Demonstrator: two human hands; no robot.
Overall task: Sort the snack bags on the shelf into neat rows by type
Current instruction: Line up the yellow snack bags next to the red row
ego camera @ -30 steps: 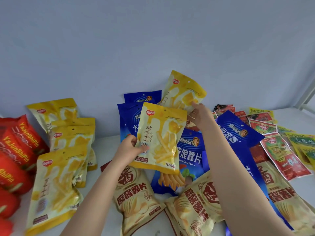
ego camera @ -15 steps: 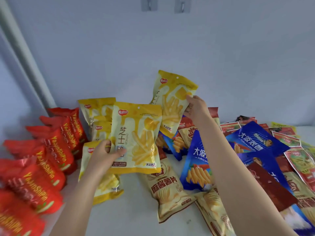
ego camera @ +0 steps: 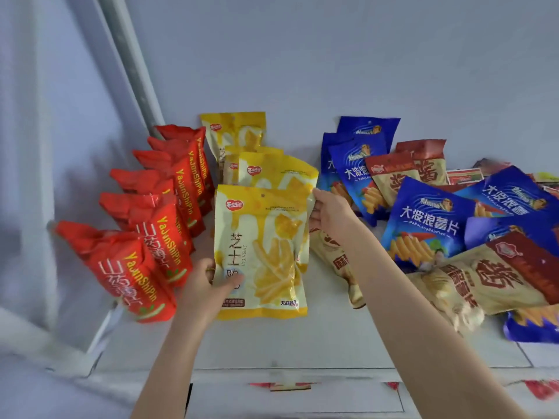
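My left hand grips the lower left edge of a yellow cheese-stick bag, which stands upright at the front of the yellow row. My right hand pinches the right edge of a second yellow bag directly behind it, where the two bags' top corners meet. More yellow bags stand behind these, against the back wall. To their left runs a row of upright red bags. To the right, blue chip bags and beige bags lie mixed in a loose pile.
The white shelf board has a front lip below my arms. A grey upright post stands at the back left corner, with a side wall beside the red row. Small flat packets lie at the far right behind the blue bags.
Both hands carried their yellow bags leftward and down to the yellow row. The view swung left, so the full red row now shows.
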